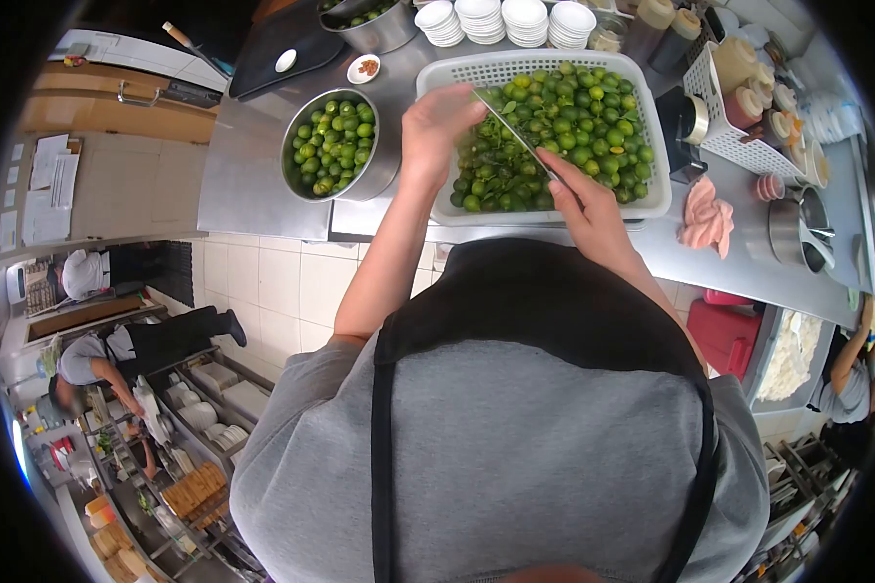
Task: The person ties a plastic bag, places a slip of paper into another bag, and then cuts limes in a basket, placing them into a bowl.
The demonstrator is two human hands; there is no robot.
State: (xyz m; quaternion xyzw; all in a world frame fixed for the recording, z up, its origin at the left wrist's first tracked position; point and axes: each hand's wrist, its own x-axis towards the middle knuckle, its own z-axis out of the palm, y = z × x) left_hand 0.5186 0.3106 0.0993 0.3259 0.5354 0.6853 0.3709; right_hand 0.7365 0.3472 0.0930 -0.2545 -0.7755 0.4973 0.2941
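One knife, thin metal blade, gripped in right hand over one white perforated plastic basket at the counter's near edge. Left hand blurred by the blade tip, fingers curled; can't tell if it holds anything. Basket heaped with small round green limes, too many to count. Left: one round steel pot of limes. Far edge: four stacks of white dishes. Right: one crumpled pink cloth.

Single head-worn fisheye view, facing forward and steeply down, close above the counter
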